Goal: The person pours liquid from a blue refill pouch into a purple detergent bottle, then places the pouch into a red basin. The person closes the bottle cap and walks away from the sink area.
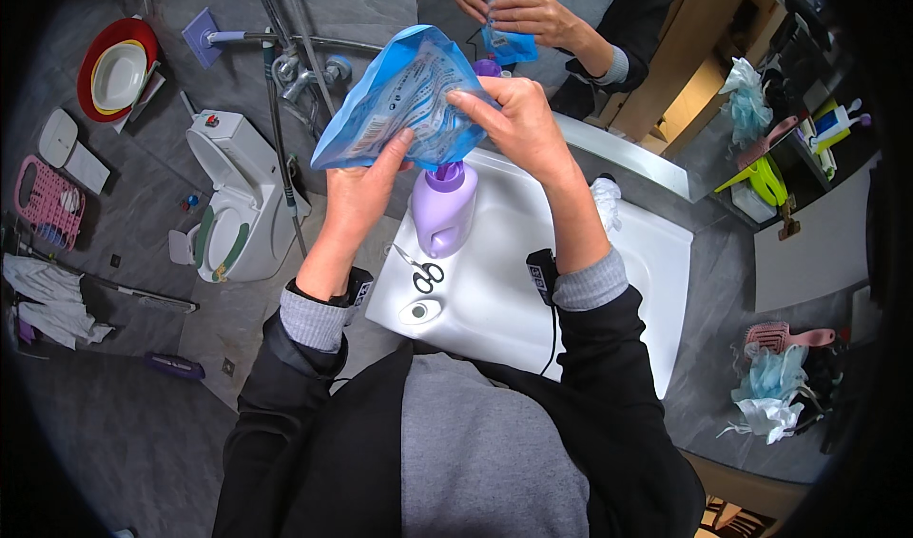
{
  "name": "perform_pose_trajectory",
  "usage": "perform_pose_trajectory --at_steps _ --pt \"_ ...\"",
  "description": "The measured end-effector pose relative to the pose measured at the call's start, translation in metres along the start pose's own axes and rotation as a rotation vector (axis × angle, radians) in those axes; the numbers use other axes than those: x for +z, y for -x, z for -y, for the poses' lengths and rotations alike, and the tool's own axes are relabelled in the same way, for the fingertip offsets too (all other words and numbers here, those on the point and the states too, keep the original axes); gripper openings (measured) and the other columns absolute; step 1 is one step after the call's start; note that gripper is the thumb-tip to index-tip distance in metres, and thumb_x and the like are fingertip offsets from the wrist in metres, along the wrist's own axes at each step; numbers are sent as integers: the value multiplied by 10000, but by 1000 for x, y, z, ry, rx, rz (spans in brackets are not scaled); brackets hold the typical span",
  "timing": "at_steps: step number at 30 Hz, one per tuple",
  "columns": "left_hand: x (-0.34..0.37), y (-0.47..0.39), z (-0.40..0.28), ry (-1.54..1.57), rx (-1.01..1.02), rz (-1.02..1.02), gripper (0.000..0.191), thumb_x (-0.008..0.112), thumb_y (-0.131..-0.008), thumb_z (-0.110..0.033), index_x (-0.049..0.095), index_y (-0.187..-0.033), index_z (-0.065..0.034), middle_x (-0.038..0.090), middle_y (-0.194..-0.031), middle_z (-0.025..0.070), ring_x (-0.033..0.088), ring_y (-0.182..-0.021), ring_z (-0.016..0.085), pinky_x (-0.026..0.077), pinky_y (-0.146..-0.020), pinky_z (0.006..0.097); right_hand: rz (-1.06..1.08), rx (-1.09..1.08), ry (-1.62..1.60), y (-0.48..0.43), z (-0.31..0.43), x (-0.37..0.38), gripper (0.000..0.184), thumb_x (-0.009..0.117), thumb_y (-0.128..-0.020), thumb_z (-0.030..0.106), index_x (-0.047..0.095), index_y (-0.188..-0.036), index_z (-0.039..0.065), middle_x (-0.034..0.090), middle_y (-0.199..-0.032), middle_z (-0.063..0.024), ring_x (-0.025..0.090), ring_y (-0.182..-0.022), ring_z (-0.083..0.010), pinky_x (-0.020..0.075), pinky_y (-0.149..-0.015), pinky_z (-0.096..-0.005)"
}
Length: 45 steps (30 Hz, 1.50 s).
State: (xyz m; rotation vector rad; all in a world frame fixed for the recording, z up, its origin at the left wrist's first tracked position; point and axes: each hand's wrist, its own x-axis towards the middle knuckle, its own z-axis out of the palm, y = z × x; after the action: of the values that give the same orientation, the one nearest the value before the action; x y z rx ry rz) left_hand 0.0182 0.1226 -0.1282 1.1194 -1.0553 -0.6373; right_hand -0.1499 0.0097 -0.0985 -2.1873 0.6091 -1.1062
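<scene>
A blue plastic refill pouch [410, 103] bearing writing is held tilted over a lilac plastic bottle [442, 213]. My left hand [367, 189] grips the pouch's lower edge, its thumb on the front. My right hand [517, 121] pinches the right side of the pouch between thumb and fingers. The bottle stands uncapped on the white sink's rim, its mouth just under the pouch's lower corner; whether anything flows is hidden. Scissors with black handles [428, 278] lie beside the bottle, near a white oval piece with a dark round centre [419, 312].
The white sink [492, 310] lies before me, with a mirror [570, 46] behind it. A white toilet [239, 210] stands to the left. On the right are a pink hairbrush [774, 337] and bath puffs [774, 374]. A wall-mounted shower mixer [303, 78] is at the back left.
</scene>
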Motion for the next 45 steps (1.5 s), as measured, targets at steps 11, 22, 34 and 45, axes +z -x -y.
perform_pose_trajectory --at_steps 11,22,34,45 --pt "2 1 2 -3 34 6 306 706 -867 -135 626 -1127 6 671 -1022 94 641 -845 135 557 -687 260 -74 -73 26 2 -2 5 202 657 -890 183 702 -901 -13 613 -629 -68 540 -565 -93 441 -524 -262" --pt "-2 -3 6 63 -197 30 427 729 -846 -145 570 -1217 -4 622 -1147 122 625 -986 191 580 -744 297 -77 -104 -23 2 -5 6 177 669 -862 173 694 -867 -2 581 -593 -136 509 -489 -157 397 -479 -303" --pt "5 -5 -6 53 -130 47 437 724 -851 -156 557 -1220 9 616 -1140 134 635 -962 203 591 -697 287 -46 -65 -21 -2 11 -6 202 672 -867 191 704 -873 -8 583 -573 -115 513 -504 -104 409 -484 -281" --pt "10 -7 10 80 -167 39 378 684 -886 -148 569 -1207 14 610 -1153 131 625 -969 198 598 -679 281 110 37 -171 -1 2 -12 199 705 -830 156 691 -936 -12 673 -712 -80 614 -654 -91 510 -625 -264"
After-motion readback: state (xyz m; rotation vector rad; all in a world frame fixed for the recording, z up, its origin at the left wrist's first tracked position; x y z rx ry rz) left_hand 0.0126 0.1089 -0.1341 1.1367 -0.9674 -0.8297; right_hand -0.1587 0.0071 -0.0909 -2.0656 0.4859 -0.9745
